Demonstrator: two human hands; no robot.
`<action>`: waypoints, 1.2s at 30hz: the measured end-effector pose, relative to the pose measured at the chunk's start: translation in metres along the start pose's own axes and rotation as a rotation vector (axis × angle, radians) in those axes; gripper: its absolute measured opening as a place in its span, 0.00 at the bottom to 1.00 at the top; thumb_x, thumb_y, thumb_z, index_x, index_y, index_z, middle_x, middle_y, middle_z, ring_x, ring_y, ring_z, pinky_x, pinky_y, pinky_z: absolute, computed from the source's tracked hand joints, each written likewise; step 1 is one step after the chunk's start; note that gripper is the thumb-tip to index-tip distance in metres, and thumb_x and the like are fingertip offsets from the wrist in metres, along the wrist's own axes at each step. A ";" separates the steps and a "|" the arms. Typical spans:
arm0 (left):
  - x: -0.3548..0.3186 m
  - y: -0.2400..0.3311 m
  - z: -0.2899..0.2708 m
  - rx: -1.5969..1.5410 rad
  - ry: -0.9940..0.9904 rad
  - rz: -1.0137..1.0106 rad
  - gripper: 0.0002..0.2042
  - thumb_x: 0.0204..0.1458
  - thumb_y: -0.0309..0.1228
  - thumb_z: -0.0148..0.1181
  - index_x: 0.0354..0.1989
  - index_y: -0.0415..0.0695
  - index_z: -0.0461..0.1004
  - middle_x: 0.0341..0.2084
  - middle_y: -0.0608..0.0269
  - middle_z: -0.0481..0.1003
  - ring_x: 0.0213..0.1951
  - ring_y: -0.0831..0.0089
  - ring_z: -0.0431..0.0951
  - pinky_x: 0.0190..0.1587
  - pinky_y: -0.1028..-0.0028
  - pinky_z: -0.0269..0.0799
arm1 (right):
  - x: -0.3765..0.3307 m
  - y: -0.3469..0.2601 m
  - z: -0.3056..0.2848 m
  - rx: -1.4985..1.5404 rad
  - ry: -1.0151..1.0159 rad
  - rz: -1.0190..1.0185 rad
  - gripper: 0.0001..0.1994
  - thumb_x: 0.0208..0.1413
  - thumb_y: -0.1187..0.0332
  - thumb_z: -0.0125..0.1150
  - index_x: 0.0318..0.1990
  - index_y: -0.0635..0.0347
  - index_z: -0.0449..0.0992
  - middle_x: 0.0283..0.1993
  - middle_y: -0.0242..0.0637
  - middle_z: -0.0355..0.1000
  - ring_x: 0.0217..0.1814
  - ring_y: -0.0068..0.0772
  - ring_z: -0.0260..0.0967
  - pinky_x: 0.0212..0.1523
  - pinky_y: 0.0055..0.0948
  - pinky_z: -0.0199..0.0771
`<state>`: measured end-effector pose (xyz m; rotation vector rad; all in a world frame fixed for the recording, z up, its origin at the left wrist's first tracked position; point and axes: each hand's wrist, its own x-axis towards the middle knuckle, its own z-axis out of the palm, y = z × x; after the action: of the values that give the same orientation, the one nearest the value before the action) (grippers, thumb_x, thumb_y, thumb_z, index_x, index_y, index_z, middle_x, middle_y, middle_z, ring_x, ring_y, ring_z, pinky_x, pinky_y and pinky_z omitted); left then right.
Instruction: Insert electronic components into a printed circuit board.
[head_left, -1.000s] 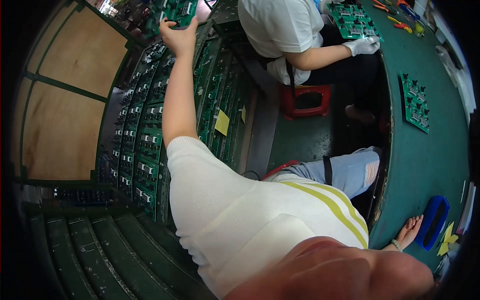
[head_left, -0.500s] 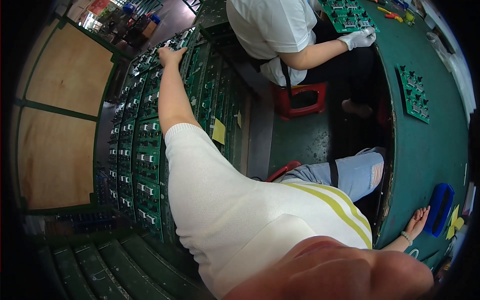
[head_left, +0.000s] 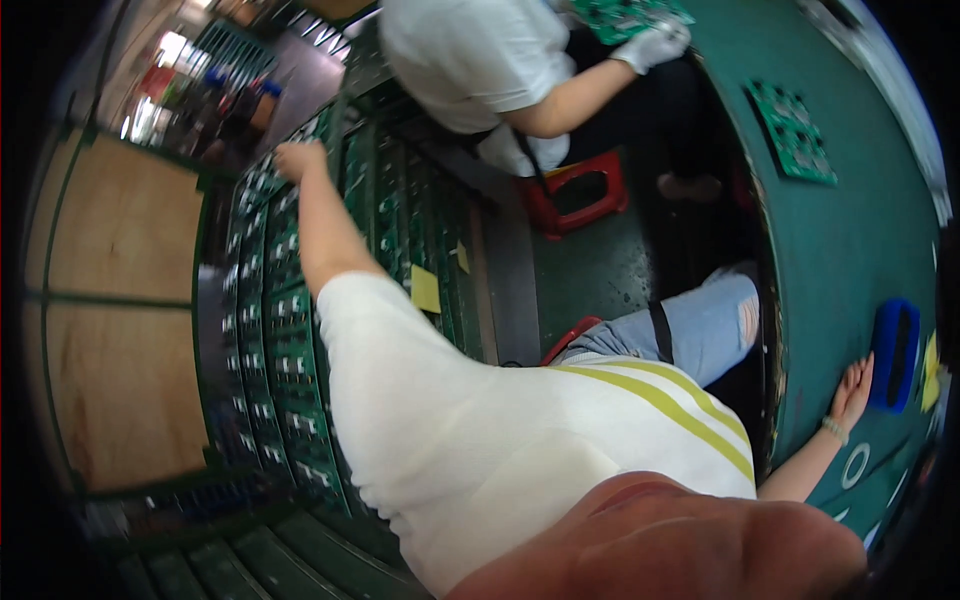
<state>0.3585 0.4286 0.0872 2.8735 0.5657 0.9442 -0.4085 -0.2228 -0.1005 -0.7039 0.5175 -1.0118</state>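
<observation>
Green bench (head_left: 830, 260) fills my right; rows of circuit boards (head_left: 291, 366) line the left. I judge them light, stiff and fragile (knocks could hurt them), best held by bare edges. Blur clouds the left hand (head_left: 302, 160) at the rows' far end, so I can't tell its grip; the right hand (head_left: 855, 392) lies loosely extended, apparently empty, beside a blue holder (head_left: 897, 355). The upper edge crops another board (head_left: 640, 12).
</observation>
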 end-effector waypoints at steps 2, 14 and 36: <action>-0.002 0.005 -0.006 -0.338 0.321 0.063 0.20 0.37 0.36 0.61 0.37 0.35 0.68 0.38 0.45 0.69 0.44 0.49 0.69 0.48 0.58 0.64 | -0.002 0.008 0.030 -0.087 0.119 -0.017 0.19 0.61 0.72 0.46 0.58 0.69 0.58 0.33 0.30 0.59 0.23 0.15 0.46 0.23 0.15 0.52; -0.343 0.302 -0.183 -1.129 0.006 1.821 0.20 0.37 0.27 0.63 0.43 0.43 0.68 0.52 0.51 0.63 0.58 0.51 0.56 0.62 0.55 0.47 | -0.026 0.022 0.080 -0.078 0.116 -0.099 0.12 0.58 0.73 0.50 0.48 0.68 0.67 0.40 0.39 0.70 0.33 0.21 0.65 0.31 0.16 0.67; -0.528 0.310 -0.262 -1.152 -0.443 2.283 0.22 0.35 0.34 0.66 0.39 0.39 0.68 0.31 0.55 0.70 0.37 0.60 0.71 0.37 0.64 0.71 | -0.027 -0.068 0.152 -0.680 0.391 -0.528 0.14 0.60 0.60 0.47 0.25 0.56 0.66 0.18 0.25 0.57 0.17 0.16 0.51 0.17 0.17 0.50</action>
<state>-0.0879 -0.0656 0.0571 1.2566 -2.4820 0.0999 -0.3564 -0.1784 0.0541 -1.3000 1.0787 -1.4991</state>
